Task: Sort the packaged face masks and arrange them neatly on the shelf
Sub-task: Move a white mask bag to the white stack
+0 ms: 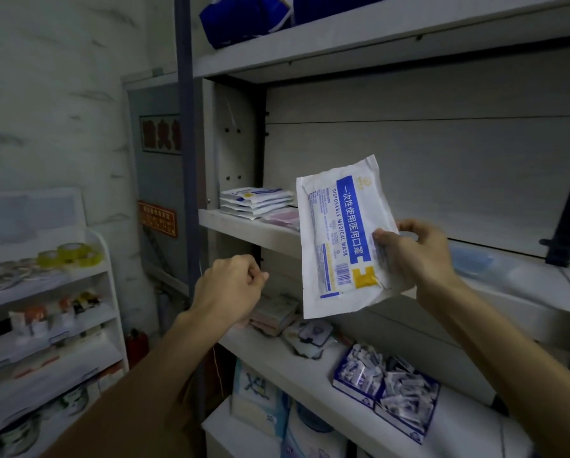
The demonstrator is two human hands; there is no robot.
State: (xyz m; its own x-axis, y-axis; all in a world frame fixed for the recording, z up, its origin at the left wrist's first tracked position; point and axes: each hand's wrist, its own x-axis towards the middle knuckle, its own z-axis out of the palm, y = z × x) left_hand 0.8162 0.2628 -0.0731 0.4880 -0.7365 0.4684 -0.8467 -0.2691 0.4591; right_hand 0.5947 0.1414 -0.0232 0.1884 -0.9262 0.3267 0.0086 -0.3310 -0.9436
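Dim light here, a cramped storeroom. A tall grey shelving unit (392,41) fills the right side, its dark upright post (186,127) running top to bottom. Left of that post, a marble-veined white wall (45,94) and a grey door (159,180) carrying a red sign (158,219). Further left of the post stands a small white rack (106,259), yellow tape rolls (73,254) on its top tier. Low beside the door, a red fire extinguisher (137,347)
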